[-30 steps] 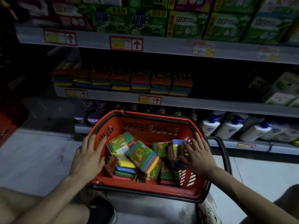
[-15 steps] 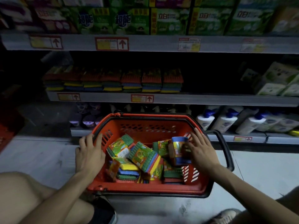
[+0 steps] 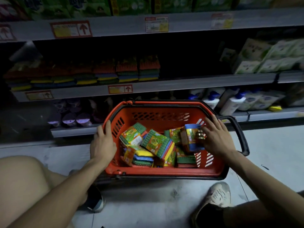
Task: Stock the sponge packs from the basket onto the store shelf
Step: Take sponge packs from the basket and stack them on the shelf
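Basket (image 3: 164,172) is standing on the floor (image 3: 148,203), with packs (image 3: 156,142) lying jumbled inside it. Left grip (image 3: 102,143) is clasping the basket's left rim; right grip (image 3: 217,139) is touching one upright pack (image 3: 191,139) at the right wall. Behind, stacked packs (image 3: 105,73) are sitting on the middle shelf (image 3: 181,86) at left; bottles (image 3: 230,102) are standing on the lower shelf (image 3: 263,114) at right.

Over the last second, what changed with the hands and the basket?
The left hand went from lying spread on the basket rim to holding it, thumb on top. The right hand stayed against the blue-topped sponge pack, upright as before; whether it grips it is unclear. The other packs and the shelf stock look unchanged.
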A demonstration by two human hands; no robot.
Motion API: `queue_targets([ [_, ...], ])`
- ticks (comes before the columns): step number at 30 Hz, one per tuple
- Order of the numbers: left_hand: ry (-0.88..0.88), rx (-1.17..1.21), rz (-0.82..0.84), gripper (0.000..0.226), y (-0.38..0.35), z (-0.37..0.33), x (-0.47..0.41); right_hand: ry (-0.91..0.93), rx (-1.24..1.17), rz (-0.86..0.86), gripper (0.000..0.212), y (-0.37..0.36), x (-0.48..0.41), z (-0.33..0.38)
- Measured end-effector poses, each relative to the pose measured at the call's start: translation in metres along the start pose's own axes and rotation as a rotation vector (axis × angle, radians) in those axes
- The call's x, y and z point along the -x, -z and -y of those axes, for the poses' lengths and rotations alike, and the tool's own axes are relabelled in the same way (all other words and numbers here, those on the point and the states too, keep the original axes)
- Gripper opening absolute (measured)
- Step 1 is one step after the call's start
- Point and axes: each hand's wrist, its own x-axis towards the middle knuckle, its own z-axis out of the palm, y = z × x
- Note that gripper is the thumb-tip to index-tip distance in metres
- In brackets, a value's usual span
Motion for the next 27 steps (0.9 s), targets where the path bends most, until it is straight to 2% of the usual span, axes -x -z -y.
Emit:
queue_targets([
  [7,-0.137,-0.249,-0.01,0.095,-0.011,-0.03,-0.011,-0.018,-0.097,-0.088,0.062,-0.006,0.01,-0.031],
  [13,-0.179,-0.243,-0.014,0.099,-0.021,-0.038,-0.014,0.035,-0.07,-0.084,0.07,-0.019,0.014,-0.043],
  [20,-0.13,-0.195,0.004,0.093,-0.021,-0.044,-0.02,0.02,-0.183,-0.126,0.048,-0.019,0.011,-0.047],
  [27,-0.115,-0.155,0.018,0.094,-0.015,-0.057,-0.016,-0.019,-0.188,-0.061,0.049,-0.015,0.015,-0.053],
])
